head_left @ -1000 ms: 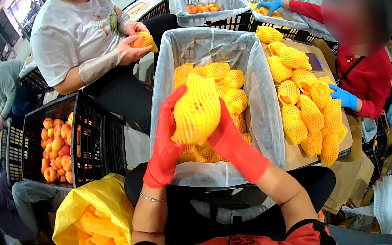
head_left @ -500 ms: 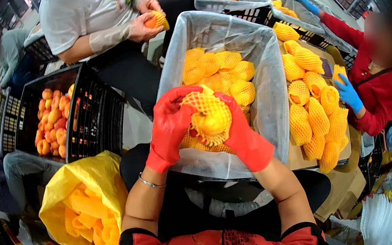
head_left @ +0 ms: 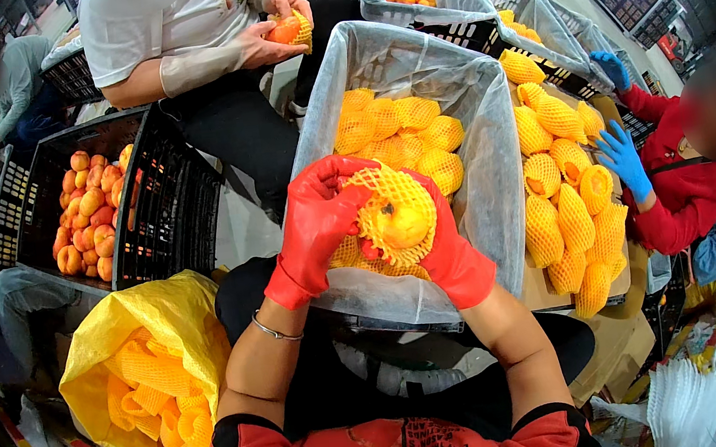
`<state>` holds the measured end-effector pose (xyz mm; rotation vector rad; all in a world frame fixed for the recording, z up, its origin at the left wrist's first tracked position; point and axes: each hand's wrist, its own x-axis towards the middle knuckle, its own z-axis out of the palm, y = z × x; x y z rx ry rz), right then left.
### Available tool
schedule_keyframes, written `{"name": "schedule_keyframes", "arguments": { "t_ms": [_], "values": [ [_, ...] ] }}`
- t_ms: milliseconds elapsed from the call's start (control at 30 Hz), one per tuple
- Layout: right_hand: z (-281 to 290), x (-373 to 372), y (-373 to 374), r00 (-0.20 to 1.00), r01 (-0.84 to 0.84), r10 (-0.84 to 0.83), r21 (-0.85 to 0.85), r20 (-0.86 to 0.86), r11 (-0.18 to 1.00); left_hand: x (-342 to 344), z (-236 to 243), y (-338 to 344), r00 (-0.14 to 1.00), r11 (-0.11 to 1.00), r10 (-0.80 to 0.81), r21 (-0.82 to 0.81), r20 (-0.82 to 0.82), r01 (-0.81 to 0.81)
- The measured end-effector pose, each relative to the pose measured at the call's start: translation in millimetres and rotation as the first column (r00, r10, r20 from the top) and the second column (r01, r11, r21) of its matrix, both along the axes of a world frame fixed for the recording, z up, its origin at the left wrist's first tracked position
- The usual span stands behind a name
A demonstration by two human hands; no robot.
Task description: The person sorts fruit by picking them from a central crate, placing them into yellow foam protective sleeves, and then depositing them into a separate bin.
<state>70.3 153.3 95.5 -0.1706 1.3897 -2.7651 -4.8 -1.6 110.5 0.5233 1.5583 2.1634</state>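
Observation:
Between my two red-gloved hands is a yellow-orange peach (head_left: 405,226), its stem dimple showing, partly wrapped in a yellow foam net (head_left: 388,187). My left hand (head_left: 314,234) pinches the net's edge on the left. Around the right side of the wrapped peach curl the fingers of my right hand (head_left: 455,258); some fingertips are hidden behind it. They hold it above a crate lined with translucent plastic (head_left: 338,72). Inside lie several net-wrapped fruits (head_left: 414,130), one beside another.
At left stands a black crate (head_left: 169,194) of bare peaches (head_left: 89,209). Below it a yellow sack (head_left: 90,349) holds loose foam nets (head_left: 157,377). Net-wrapped fruits (head_left: 575,222) cover cardboard at right. A co-worker in white holds a peach (head_left: 286,30); another wears blue gloves (head_left: 626,161).
My hands have shifted slightly right with the peach, and the net's edge has moved around it. The blue-gloved co-worker's lower hand has let go of a wrapped fruit and opened.

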Motion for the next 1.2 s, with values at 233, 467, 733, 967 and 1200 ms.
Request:
{"name": "schedule_keyframes", "arguments": {
  "t_ms": [233, 467, 733, 967, 1200],
  "values": [
    [-23, 2, 13, 0.977, -0.088, 0.159, -0.412, 0.141, 0.907, 11, 5, 4, 0.922, 0.975, 0.158, 0.205, -0.353, -0.089],
    [-16, -1, 8, 0.985, -0.151, 0.158, -0.104, 0.065, 0.983, 10, -6, 2, 0.609, 0.965, 0.198, 0.045, -0.768, -0.257],
    [-32, 2, 15, 0.963, 0.251, -0.13, 0.615, -0.235, 0.747, 14, -3, 8, 0.542, 0.945, 0.194, 0.007, -0.818, -0.328],
    [-37, 3, 18, 0.986, 0.105, -0.025, -0.5, 0.164, 0.859, 6, -9, 6, 0.388, 0.961, 0.113, 0.001, -0.915, -0.276],
    [-18, 3, 1, 0.999, 0.022, -0.029, -0.334, -0.015, 0.942, 3, -4, 2, 0.432, 0.968, 0.045, -0.069, -0.901, -0.243]
  ]
}}
